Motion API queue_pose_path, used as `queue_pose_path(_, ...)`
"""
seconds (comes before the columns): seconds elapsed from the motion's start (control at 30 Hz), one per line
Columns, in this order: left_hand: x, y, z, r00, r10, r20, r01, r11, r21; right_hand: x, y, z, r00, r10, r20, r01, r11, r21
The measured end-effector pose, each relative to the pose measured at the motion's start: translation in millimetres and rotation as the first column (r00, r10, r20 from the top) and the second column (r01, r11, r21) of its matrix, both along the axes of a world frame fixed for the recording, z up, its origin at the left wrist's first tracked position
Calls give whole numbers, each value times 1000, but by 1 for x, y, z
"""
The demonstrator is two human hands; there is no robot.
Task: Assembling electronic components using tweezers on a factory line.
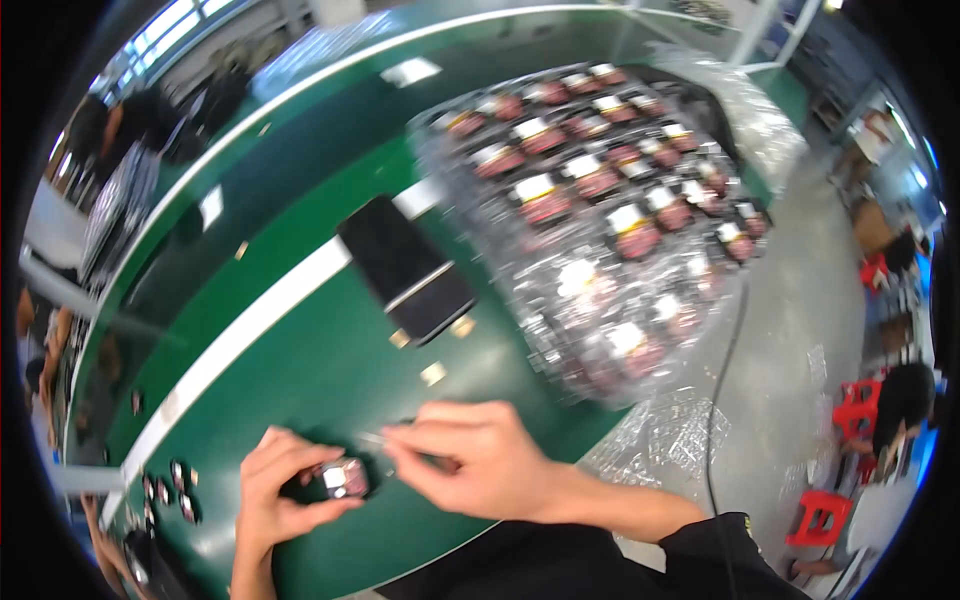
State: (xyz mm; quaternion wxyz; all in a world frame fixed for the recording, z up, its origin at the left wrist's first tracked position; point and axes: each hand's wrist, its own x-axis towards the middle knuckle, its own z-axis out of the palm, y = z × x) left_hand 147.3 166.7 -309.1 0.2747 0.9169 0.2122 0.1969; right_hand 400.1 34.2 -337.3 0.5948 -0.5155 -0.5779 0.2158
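Note:
My left hand [272, 488] grips a small dark boxy part [345, 478] between thumb and fingers, low over the green table. Its upper face shows pink and bright white. Just to the right, my right hand [475, 455] is closed in a pinch. A thin, light-coloured tool [372, 438] sticks out of the fingertips toward the part, with a gap between them. Blur hides what kind of tool it is.
A clear plastic tray [520, 290] with many similar parts lies at the right. A black phone-like slab [392, 250] rests mid-table, near small pale pieces [432, 374]. More dark parts [187, 507] lie at far left. A cable [722, 390] hangs past the table's right edge.

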Motion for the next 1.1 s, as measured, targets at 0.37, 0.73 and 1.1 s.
queue_pose_path(0.37,176,9,95,900,-345,266,328,938,107,3,-6,7,998,35,-45,-41,989,-144)
queue_pose_path(0.73,341,-3,96,728,-686,16,654,701,284,-4,4,-5,999,52,-14,-53,997,-61)
queue_pose_path(1.1,109,81,43,984,-21,175,-30,957,287,0,-6,12,997,40,71,-33,995,-94)
